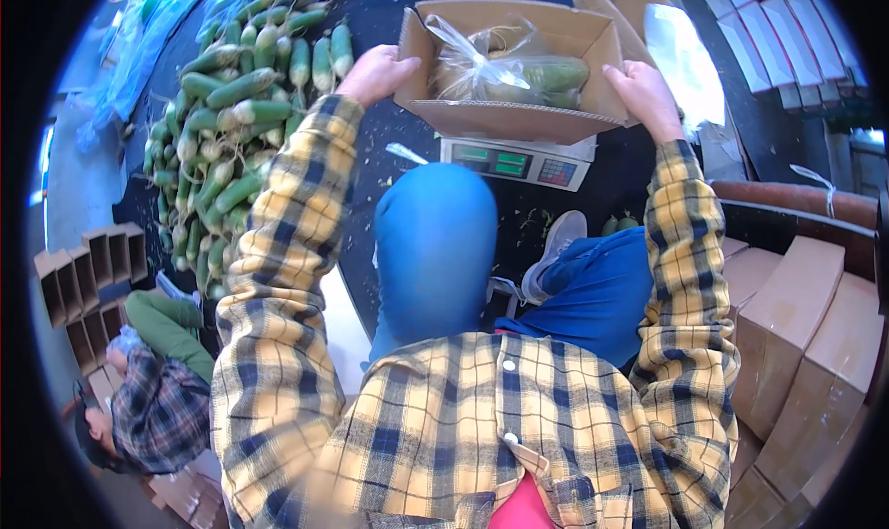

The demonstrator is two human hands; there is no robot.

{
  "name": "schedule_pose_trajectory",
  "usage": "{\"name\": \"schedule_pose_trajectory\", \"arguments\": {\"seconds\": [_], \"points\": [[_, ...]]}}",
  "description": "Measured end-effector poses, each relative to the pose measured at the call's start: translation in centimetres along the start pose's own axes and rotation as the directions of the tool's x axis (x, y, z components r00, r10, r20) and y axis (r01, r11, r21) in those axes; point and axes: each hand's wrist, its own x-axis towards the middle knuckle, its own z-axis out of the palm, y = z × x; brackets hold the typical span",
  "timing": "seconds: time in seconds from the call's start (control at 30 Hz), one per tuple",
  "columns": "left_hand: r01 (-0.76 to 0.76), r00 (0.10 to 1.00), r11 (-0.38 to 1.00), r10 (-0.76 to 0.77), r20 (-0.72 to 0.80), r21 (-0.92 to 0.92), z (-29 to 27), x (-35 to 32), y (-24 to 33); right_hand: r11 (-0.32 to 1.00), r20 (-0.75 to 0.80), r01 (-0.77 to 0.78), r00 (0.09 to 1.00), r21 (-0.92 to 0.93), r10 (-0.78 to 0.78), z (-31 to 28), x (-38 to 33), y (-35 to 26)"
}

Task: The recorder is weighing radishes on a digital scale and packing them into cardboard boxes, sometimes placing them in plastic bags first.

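At far left a second person (153, 409) in a dark plaid shirt crouches by stacked cardboard dividers (93, 279). Beside them lies a heap of green radishes (231, 121) (white at the root ends). The left hand (378, 73), arm stretched forward, grips the left wall of an open cardboard box (509, 117), fingers curled over its edge. The box holds a clear bag of radishes (519, 70) and sits above a digital scale (519, 163). The right hand (648, 94) clasps the box's right wall. Closed cartons (796, 325) stand at right.
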Motion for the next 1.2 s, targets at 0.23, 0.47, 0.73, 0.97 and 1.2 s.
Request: {"name": "schedule_pose_trajectory", "arguments": {"seconds": [0.23, 0.47, 0.73, 0.97, 1.2], "points": [[0.047, 0.977, 0.998, -0.055, -0.207, -0.043, -11.4, -16.8, 3.0, 0.884, -0.151, 0.452, 0.889, 0.119, -0.433, -0.4, -3.3, -10.3], [0.385, 0.859, 0.909, -0.291, -0.422, 0.157, -15.0, -35.5, -4.7, 0.72, 0.327, 0.69, 0.665, 0.075, -0.671, 6.8, -7.8, -25.3], [0.725, 0.688, 0.603, -0.611, -0.391, 0.333, -13.7, -50.5, -15.9, 0.712, 0.505, 0.596, 0.515, 0.371, -0.693, 25.2, -19.4, -29.8], [0.845, 0.331, 0.1, -0.869, -0.367, 0.525, -4.2, -59.3, -28.9, 0.359, 0.634, 0.83, 0.008, 0.427, -0.773, 27.7, -22.1, -28.9], [0.893, 0.329, 0.043, -0.742, -0.584, 0.448, -8.9, -57.0, -28.5, 0.347, 0.497, 0.886, 0.161, 0.308, -0.853, 19.9, -20.9, -26.7]]}}
